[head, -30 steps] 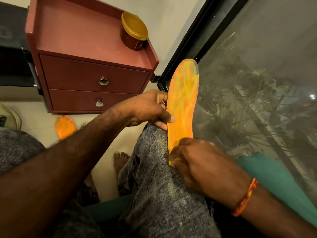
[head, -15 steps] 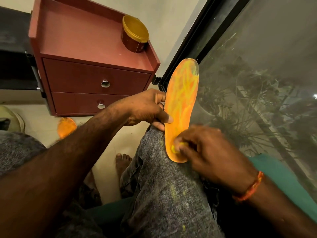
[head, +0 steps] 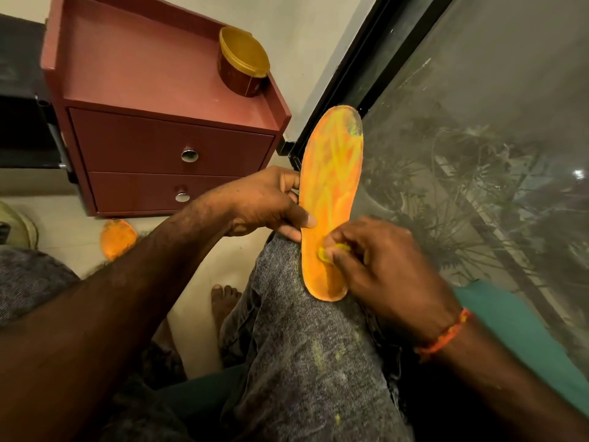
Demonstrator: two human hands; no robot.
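- The right hand's fingertips (head: 338, 250) are bunched together, pinching a small yellow dab (head: 324, 254) against the lower face of the orange insole (head: 331, 186). I can't tell whether the dab is an applicator or just paste.
- The rest of the right hand (head: 385, 269) arches over the heel end, and the wrist is off the surface.
- The left hand (head: 255, 202) clamps the insole's left edge, with the thumb flat on the face and the fingers curled behind.
- The insole stands heel-down on the raised knee (head: 302, 339), with its toe pointing up toward the window glass (head: 478, 154).
- To do this well, I'd say use thin, even strokes. The upper face is streaked yellow, but the heel looks plain orange and the toe tip has a greyish patch.
- The left thumb sits on the face and would need to shift aside when the strokes reach it.
- The jeans carry yellow flecks, so drips look likely.
- A lidded tub (head: 243, 62) sits on the red drawer cabinet (head: 153, 90).
- A second insole (head: 118, 239) lies on the floor just beside the cabinet.
- A bare foot (head: 224, 298) rests below the knee.
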